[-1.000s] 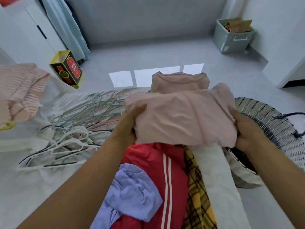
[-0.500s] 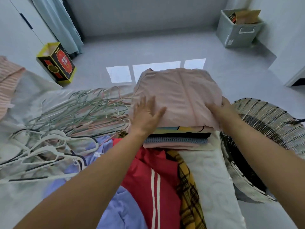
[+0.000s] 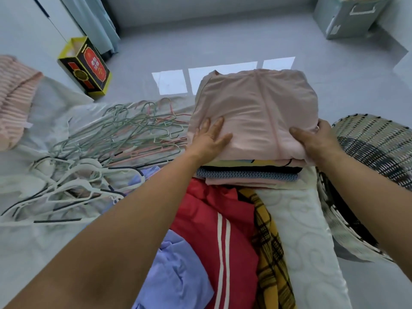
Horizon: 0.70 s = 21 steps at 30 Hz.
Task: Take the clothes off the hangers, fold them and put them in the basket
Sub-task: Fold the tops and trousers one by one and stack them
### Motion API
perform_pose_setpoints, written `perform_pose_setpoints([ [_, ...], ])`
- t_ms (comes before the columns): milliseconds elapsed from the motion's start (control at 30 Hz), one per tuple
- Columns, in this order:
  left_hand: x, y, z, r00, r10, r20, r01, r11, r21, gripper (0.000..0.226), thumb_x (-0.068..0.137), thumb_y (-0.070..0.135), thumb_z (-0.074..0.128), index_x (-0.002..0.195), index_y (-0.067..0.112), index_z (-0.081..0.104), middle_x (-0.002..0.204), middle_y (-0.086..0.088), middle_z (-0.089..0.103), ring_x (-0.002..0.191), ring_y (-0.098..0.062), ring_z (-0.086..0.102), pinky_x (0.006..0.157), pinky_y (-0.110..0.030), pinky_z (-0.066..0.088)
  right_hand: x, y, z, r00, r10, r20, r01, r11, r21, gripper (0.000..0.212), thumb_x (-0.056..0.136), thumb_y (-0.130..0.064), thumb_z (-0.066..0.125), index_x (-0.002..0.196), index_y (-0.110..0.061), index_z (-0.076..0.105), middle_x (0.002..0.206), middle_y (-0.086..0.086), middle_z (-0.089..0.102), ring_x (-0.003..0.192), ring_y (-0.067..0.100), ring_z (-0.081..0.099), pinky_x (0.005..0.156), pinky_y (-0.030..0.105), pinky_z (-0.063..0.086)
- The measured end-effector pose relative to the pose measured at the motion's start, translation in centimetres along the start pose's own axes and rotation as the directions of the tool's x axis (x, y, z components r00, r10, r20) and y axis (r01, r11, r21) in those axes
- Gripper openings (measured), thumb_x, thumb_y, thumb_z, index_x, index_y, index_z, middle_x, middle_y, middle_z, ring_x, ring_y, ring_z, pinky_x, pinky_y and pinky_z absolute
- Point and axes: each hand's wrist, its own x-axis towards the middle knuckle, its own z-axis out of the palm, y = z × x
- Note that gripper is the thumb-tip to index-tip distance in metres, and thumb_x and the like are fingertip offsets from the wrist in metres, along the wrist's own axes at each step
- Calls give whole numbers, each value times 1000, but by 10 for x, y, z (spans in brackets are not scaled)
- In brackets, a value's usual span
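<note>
Clothes (image 3: 240,253) not yet folded are heaped nearest, at btm centre: a lilac garment (image 3: 178,275), a red garment (image 3: 200,210) w/ two white stripes and a yellow plaid garment (image 3: 267,241), all laid on a white patterned bed cover (image 3: 307,241). To the L, a tangle of hangers (image 3: 89,157) (white, grey-green, pink) is spread on the same surface. Further on, a folded stack (image 3: 247,175) is set on the cover, just beside the woven basket (image 3: 379,152) but not in it; the basket is seen at the R edge, its inside mostly hidden. The stack is topped by a folded pink garment (image 3: 256,108). The L hand (image 3: 209,139) is laid flat on that garment's near L part, fingers straight and slightly spread. The R hand (image 3: 316,139) is clamped on its near R corner: thumb pressed on top, fingers wrapped over the side. The hands are held well apart, one per side of the stack. Beyond, at far L, a pink striped garment (image 3: 15,97) is draped on the bed. On the grey floor (image 3: 223,41) a yellow, black & red box (image 3: 89,65) is stood near a pale curtain (image 3: 95,18), and a grey-green storage bin (image 3: 347,16) is placed in the far R corner.
</note>
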Motion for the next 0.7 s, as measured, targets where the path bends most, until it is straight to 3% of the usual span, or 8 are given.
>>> perform_pose_setpoints([
  [100,-33,-24,-9,972,60,-226,-112,968,-224,57,95,32,51,146,21,29,157,-5,14,143,-16,13,116,-27,13,-14,-2,-1,1000,-17,-22,17,1000,1,73,74,-43,69,132,-6,43,129,8,54,115,24,53,94,34,43],
  [167,-71,-56,-7,952,-45,-304,-51,952,-303,46,93,20,56,136,10,44,143,-9,40,128,-15,37,101,-11,27,-29,0,0,998,-45,-53,45,999,-1,58,88,-39,60,132,-7,43,128,5,53,112,20,52,86,26,38],
  [233,-117,-99,4,939,-208,-273,115,940,-322,31,91,15,59,119,2,56,117,-11,57,111,-20,51,86,-16,34,-49,0,0,992,-94,-83,95,995,7,46,93,-34,52,131,-8,43,125,5,54,110,19,52,83,26,38],
  [300,-165,-148,16,907,-318,-277,239,928,-286,25,87,15,64,106,-1,60,101,-10,60,103,-30,57,80,-27,38,-75,-2,4,981,-161,-107,164,986,24,41,94,-27,49,130,-8,43,124,6,52,109,18,51,86,30,41],
  [467,-255,-234,35,769,-551,-323,528,833,-164,47,79,23,74,115,-2,56,112,-19,60,103,-37,56,80,-44,47,-160,16,38,956,-261,-131,256,965,-56,61,90,-32,43,145,-14,26,152,3,25,139,15,24,114,38,24],
  [533,-275,-252,39,731,-610,-306,564,792,-233,54,80,27,72,124,3,52,120,-19,59,108,-37,55,86,-46,48,-202,25,63,972,-231,-49,229,973,-32,64,89,-38,41,147,-18,24,154,-7,17,141,8,16,115,33,18],
  [600,-290,-261,40,715,-650,-259,572,756,-318,60,83,27,70,132,3,46,129,-19,54,117,-35,52,94,-46,44,-242,32,93,975,-197,101,197,980,9,55,89,-43,42,139,-21,37,143,-9,32,134,7,29,111,29,25],
  [700,-300,-263,41,786,-587,-192,531,801,-275,73,79,39,69,138,7,40,135,-16,51,123,-31,49,99,-43,41,-283,52,135,937,16,350,4,998,-55,36,93,-21,54,129,-18,47,129,4,47,120,17,48,101,31,39],
])
